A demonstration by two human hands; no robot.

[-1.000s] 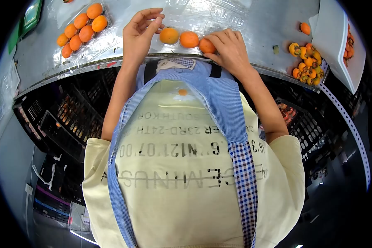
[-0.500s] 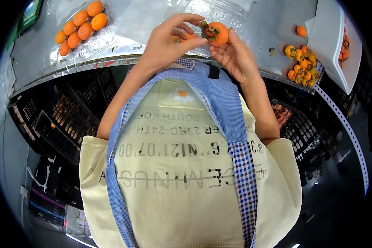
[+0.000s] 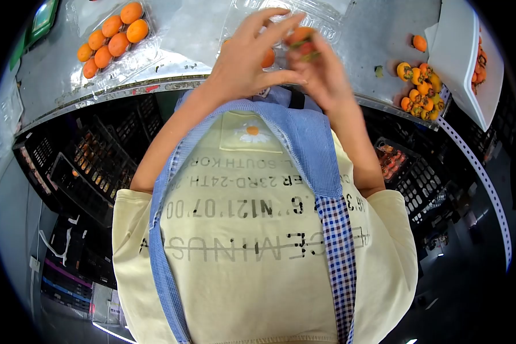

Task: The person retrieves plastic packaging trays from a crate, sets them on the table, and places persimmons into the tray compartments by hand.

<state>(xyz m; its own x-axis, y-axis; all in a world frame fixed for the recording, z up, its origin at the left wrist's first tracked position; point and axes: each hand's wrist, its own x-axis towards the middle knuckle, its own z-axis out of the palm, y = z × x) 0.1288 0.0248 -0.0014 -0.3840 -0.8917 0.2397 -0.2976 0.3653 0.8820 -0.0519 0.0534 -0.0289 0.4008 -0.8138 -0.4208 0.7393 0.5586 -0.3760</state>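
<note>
My right hand (image 3: 321,74), smeared by motion, holds an orange persimmon (image 3: 301,39) with its leafy top showing. Close on its left, my left hand (image 3: 249,54) has its fingers apart, with a small gap between it and the held fruit. Another persimmon (image 3: 268,58) lies on the tray side of the table, partly hidden behind my left hand. Beyond both hands lies a clear plastic tray (image 3: 327,26) on the metal table.
A clear tray of several persimmons (image 3: 118,44) is at the left. On the right are a loose persimmon (image 3: 419,43), a heap of small persimmons (image 3: 424,92) and a white bin (image 3: 450,51). Black crates (image 3: 97,155) stand below the table edge (image 3: 114,93).
Both hands came together above the row, and my right hand lifted a persimmon from the table. Since the middle frame, my left hand has come off that fruit and opened.
</note>
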